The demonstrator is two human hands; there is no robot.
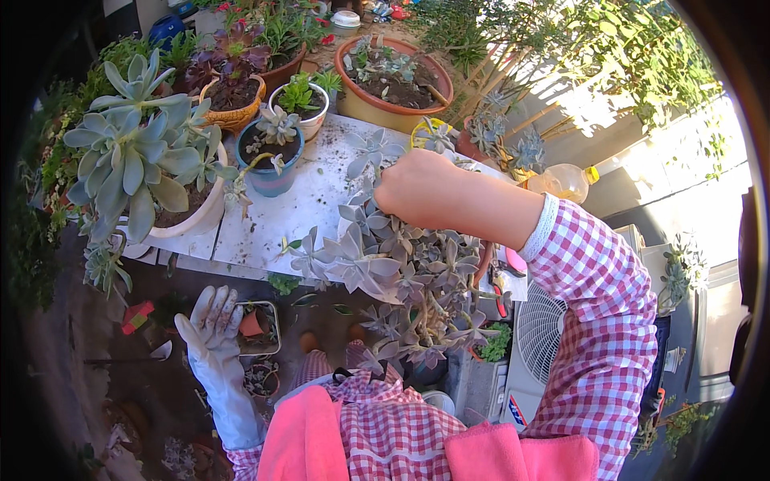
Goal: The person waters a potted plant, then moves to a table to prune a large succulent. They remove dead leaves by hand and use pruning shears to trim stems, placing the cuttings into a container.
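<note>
My right hand (410,185) is bare and curled above a large grey-green succulent (391,252) with many rosettes. Its fingertips are turned away from view, so whether they grip a stem or leaf is hidden. The plant spills over the near edge of a white table (264,240). Part of its terracotta pot's rim (483,263) shows behind the leaves. My left hand (213,321) wears a soiled white glove and is raised below the table edge. Its fingers are extended, with nothing in the palm.
Potted succulents line the table's far and left sides, among them a blue pot (274,177), a white pot (192,219) and a wide brown-rimmed planter (394,117). A plastic bottle (562,182) lies at right. Red-handled cutters (499,294) lie near an air-conditioner unit (538,327).
</note>
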